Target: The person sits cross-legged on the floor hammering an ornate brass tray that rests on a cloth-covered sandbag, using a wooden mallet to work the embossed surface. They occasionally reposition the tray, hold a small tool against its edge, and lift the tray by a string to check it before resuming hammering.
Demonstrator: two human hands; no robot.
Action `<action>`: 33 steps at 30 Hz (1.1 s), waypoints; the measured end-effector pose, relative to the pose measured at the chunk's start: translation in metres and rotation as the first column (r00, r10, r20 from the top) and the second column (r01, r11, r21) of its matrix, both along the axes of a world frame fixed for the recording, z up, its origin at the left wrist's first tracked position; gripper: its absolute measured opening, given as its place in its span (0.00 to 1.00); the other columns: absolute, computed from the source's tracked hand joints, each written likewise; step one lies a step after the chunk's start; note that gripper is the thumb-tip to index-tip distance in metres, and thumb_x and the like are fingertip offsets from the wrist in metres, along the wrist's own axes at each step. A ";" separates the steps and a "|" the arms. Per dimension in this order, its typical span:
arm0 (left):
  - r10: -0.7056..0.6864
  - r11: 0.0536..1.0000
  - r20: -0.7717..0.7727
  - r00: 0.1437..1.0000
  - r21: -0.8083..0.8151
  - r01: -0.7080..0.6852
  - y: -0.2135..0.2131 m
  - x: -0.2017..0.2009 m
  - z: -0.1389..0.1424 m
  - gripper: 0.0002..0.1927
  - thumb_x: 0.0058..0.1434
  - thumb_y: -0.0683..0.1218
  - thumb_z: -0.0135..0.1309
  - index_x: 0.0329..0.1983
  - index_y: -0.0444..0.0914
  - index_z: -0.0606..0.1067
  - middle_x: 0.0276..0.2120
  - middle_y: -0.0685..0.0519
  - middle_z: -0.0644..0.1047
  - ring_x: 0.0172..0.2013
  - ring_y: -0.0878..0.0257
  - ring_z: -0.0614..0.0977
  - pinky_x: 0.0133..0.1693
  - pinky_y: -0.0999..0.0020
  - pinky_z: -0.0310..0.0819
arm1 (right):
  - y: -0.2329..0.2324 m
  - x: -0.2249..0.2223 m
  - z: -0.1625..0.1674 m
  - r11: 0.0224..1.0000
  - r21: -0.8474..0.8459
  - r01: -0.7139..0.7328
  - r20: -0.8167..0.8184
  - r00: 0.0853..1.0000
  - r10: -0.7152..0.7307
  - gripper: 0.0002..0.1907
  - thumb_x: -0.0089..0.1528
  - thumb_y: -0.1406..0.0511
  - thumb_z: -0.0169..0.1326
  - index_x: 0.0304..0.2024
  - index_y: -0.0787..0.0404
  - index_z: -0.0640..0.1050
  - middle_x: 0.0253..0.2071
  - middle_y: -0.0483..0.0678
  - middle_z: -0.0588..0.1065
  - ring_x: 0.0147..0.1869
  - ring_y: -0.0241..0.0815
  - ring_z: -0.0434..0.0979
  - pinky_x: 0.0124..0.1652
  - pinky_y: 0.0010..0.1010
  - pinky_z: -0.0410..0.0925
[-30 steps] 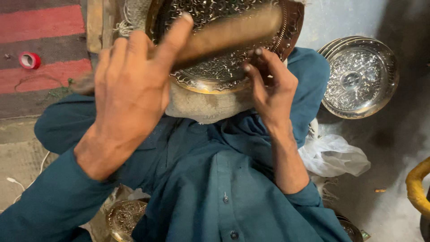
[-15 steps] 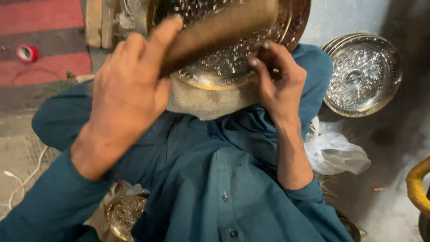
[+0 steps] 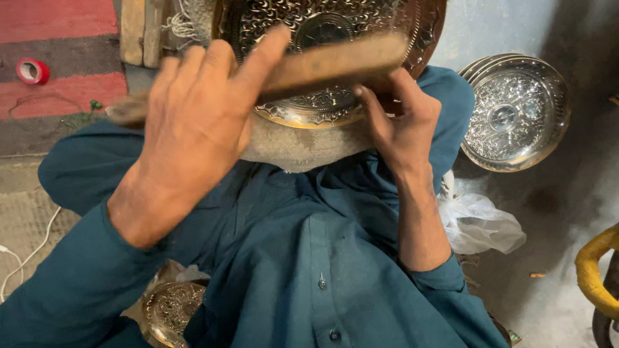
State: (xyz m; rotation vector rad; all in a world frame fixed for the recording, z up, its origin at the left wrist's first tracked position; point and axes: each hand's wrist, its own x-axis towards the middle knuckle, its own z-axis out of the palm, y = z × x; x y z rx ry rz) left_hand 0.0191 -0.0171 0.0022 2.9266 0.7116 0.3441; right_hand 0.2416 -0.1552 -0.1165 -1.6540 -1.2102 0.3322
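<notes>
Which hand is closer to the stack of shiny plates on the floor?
The right hand. It rests on the engraved tray's rim, beside the plate stack. The left hand, holding a wooden tool, is on the tray's far side.

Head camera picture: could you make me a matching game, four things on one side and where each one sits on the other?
Things:
1. wooden stick
2. stack of silver plates
3. red tape roll
4. white plastic bag

Places:
A. on the striped mat, far left
B. on the floor beside the right forearm
C. in the left hand, across the engraved tray
D. on the grey floor, upper right

Pairs: 1-C, 2-D, 3-A, 4-B
</notes>
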 end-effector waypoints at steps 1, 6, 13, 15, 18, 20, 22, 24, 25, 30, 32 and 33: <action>0.000 0.991 0.081 0.997 -0.134 0.011 0.000 0.000 0.000 0.40 0.60 0.35 0.58 0.75 0.43 0.60 0.41 0.43 0.70 0.41 0.43 0.76 0.42 0.49 0.70 | 0.001 0.000 0.000 1.000 0.013 0.010 0.009 1.000 -0.010 0.15 0.68 0.75 0.65 0.56 0.66 0.76 0.44 0.48 0.82 0.47 0.33 0.85 0.46 0.24 0.77; 0.025 0.988 -0.002 1.000 0.154 -0.024 0.000 -0.001 -0.002 0.36 0.60 0.35 0.55 0.73 0.46 0.67 0.38 0.46 0.70 0.39 0.49 0.75 0.44 0.54 0.67 | 0.001 -0.001 0.000 1.000 -0.008 0.019 -0.009 1.000 -0.019 0.13 0.67 0.74 0.66 0.52 0.66 0.78 0.41 0.47 0.82 0.43 0.32 0.83 0.42 0.23 0.75; 0.055 0.980 0.011 0.998 0.190 -0.056 0.000 -0.001 -0.003 0.36 0.63 0.35 0.54 0.74 0.47 0.66 0.38 0.47 0.69 0.41 0.49 0.75 0.47 0.54 0.67 | 0.002 0.000 -0.003 1.000 0.020 0.006 -0.011 1.000 -0.006 0.15 0.67 0.75 0.65 0.55 0.68 0.77 0.43 0.49 0.82 0.46 0.33 0.84 0.45 0.23 0.76; 0.054 0.982 0.017 0.998 0.182 -0.056 -0.001 -0.001 -0.004 0.35 0.63 0.36 0.54 0.74 0.47 0.66 0.38 0.47 0.69 0.41 0.49 0.75 0.47 0.54 0.67 | 0.002 0.001 -0.004 1.000 0.028 0.014 -0.006 1.000 -0.014 0.16 0.67 0.75 0.65 0.55 0.68 0.76 0.43 0.49 0.82 0.46 0.33 0.84 0.45 0.23 0.76; 0.063 0.981 0.000 0.998 0.184 -0.062 -0.001 -0.001 -0.004 0.36 0.62 0.36 0.54 0.75 0.49 0.67 0.38 0.47 0.69 0.39 0.49 0.74 0.45 0.53 0.67 | 0.002 0.002 -0.005 1.000 0.012 0.008 0.000 1.000 -0.008 0.16 0.66 0.75 0.65 0.55 0.68 0.77 0.42 0.49 0.82 0.45 0.34 0.84 0.44 0.23 0.75; 0.089 0.960 -0.032 0.996 0.268 -0.078 -0.002 0.000 -0.005 0.38 0.63 0.35 0.54 0.76 0.51 0.66 0.37 0.49 0.68 0.40 0.51 0.74 0.49 0.53 0.69 | 0.002 0.002 -0.005 1.000 0.019 -0.013 0.004 1.000 0.013 0.16 0.66 0.75 0.65 0.56 0.68 0.77 0.43 0.49 0.82 0.46 0.35 0.85 0.45 0.24 0.74; 0.076 0.980 0.027 0.997 0.181 -0.080 -0.001 0.000 -0.006 0.36 0.63 0.35 0.54 0.75 0.49 0.67 0.36 0.48 0.68 0.39 0.49 0.74 0.45 0.53 0.67 | 0.003 0.002 -0.003 1.000 0.028 -0.003 0.009 1.000 0.002 0.17 0.66 0.75 0.65 0.56 0.68 0.76 0.44 0.50 0.83 0.47 0.35 0.85 0.45 0.24 0.75; 0.073 0.976 0.025 0.997 0.204 -0.076 0.000 0.000 -0.007 0.36 0.62 0.35 0.55 0.74 0.49 0.67 0.37 0.47 0.68 0.40 0.49 0.74 0.46 0.53 0.67 | 0.002 0.001 -0.002 1.000 0.003 -0.006 0.005 1.000 0.006 0.15 0.67 0.75 0.65 0.54 0.68 0.77 0.44 0.49 0.83 0.46 0.35 0.85 0.45 0.24 0.75; 0.072 0.959 -0.003 0.997 0.273 -0.069 0.000 -0.001 -0.007 0.36 0.62 0.35 0.55 0.74 0.50 0.67 0.37 0.48 0.68 0.41 0.50 0.74 0.48 0.52 0.68 | 0.001 0.001 0.000 1.000 -0.022 -0.011 0.003 1.000 0.011 0.13 0.67 0.75 0.64 0.52 0.67 0.77 0.43 0.49 0.82 0.46 0.35 0.85 0.45 0.24 0.75; 0.060 0.987 0.040 0.997 0.147 -0.065 -0.001 -0.003 -0.008 0.35 0.63 0.35 0.55 0.74 0.48 0.67 0.38 0.47 0.67 0.41 0.49 0.73 0.47 0.52 0.65 | 0.001 0.001 0.004 0.999 -0.032 -0.002 -0.011 1.000 0.002 0.13 0.67 0.74 0.64 0.52 0.67 0.77 0.42 0.50 0.82 0.46 0.34 0.85 0.43 0.24 0.76; 0.066 0.966 0.009 0.998 0.248 -0.066 -0.001 -0.003 -0.008 0.34 0.65 0.36 0.55 0.73 0.49 0.66 0.39 0.47 0.67 0.42 0.50 0.73 0.50 0.53 0.66 | 0.002 0.001 0.004 0.998 -0.065 0.002 -0.004 1.000 -0.002 0.10 0.67 0.74 0.64 0.49 0.66 0.78 0.41 0.49 0.82 0.44 0.34 0.85 0.42 0.24 0.75; 0.069 0.970 0.015 0.998 0.234 -0.070 -0.001 -0.003 -0.007 0.34 0.66 0.36 0.55 0.74 0.49 0.66 0.39 0.47 0.67 0.42 0.50 0.73 0.50 0.53 0.66 | 0.002 0.001 0.004 0.999 -0.036 -0.005 -0.012 1.000 0.005 0.12 0.67 0.75 0.64 0.51 0.67 0.77 0.42 0.50 0.82 0.46 0.34 0.85 0.43 0.24 0.75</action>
